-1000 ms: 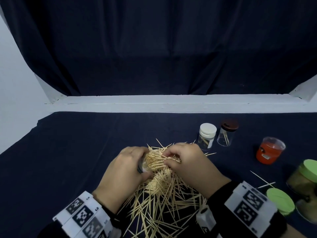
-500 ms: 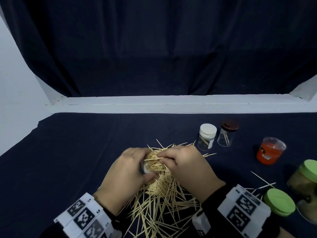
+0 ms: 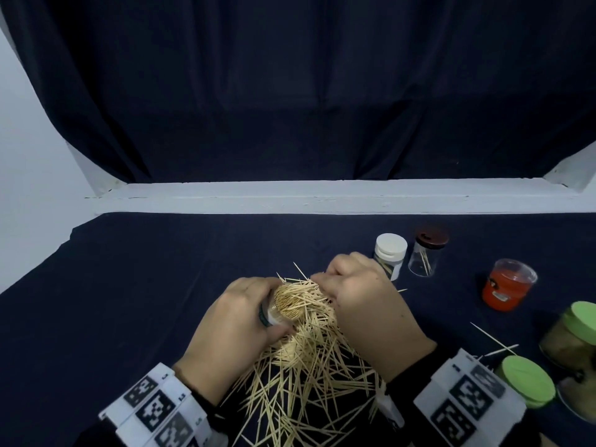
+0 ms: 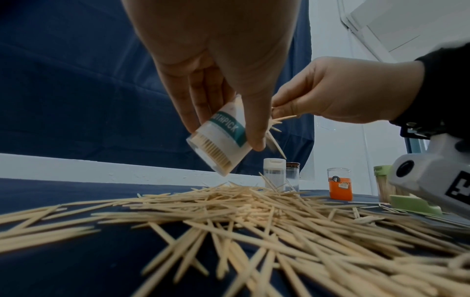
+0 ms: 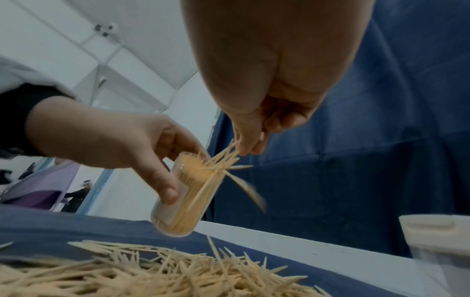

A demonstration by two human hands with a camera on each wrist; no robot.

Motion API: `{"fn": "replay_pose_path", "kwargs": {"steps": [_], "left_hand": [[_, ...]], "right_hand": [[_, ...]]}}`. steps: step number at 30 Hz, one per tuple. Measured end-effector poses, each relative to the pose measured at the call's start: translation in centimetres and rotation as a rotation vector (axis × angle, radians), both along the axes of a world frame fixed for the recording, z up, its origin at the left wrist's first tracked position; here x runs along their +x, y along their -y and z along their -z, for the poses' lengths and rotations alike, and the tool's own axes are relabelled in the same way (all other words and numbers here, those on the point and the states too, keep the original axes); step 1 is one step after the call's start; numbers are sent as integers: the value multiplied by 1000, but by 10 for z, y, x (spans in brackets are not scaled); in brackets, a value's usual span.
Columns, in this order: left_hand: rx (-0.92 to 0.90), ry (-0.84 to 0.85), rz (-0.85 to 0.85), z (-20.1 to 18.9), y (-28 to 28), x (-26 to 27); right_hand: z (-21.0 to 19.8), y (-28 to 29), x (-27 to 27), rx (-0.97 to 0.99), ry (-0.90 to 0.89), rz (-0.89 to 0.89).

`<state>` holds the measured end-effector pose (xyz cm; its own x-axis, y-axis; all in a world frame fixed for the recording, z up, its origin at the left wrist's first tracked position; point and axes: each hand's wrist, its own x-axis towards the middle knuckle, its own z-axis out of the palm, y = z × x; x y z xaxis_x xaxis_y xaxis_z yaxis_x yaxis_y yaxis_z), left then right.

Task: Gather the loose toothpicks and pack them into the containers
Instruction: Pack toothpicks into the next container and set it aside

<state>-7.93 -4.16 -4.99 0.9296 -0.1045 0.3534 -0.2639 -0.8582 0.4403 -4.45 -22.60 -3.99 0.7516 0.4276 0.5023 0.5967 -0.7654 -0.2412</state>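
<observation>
My left hand [image 3: 238, 321] [image 4: 218, 96] [image 5: 112, 142] grips a clear toothpick container [image 3: 277, 312] [image 4: 218, 144] [image 5: 183, 199] with a teal label, tilted and lifted above the table, packed nearly full. At its open mouth my right hand [image 3: 358, 298] [image 4: 330, 92] [image 5: 257, 112] pinches a small bunch of toothpicks [image 5: 223, 158] whose tips point into the container. One toothpick [image 5: 250, 191] is blurred, falling beside the container. A large pile of loose toothpicks [image 3: 306, 375] [image 4: 254, 219] [image 5: 152, 271] lies on the dark cloth under both hands.
At the back right stand a white-lidded jar [image 3: 390, 253], a brown-lidded clear jar [image 3: 427, 250] and an orange container [image 3: 504, 288]. A green-lidded jar [image 3: 574, 333] and a loose green lid [image 3: 525, 385] sit at the right edge. A white ledge [image 3: 322, 195] borders the far side.
My right hand rose slightly and shifted toward the far side at the container's mouth. A few toothpicks slipped and fell. My left hand kept holding the container.
</observation>
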Motion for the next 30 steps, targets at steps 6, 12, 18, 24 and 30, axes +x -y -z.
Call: {"fn": "replay_pose_path", "kwargs": {"steps": [6,12,18,24,30], "left_hand": [[30,-10,27,3,4,-1],[2,39,24,3,-1,0],[-41,58,10,4,-1,2],[15,130,101,6,2,-1],[7,160,96,7,0,0]], "right_hand": [[2,-17,-13,-109,132,-28],[-2,-6,-5,99,-203,-73],[4,0,-9,611,-474,-79],[9,-14,-8,536,-134,-182],[-1,-13,-9,617,-360,-217]]}}
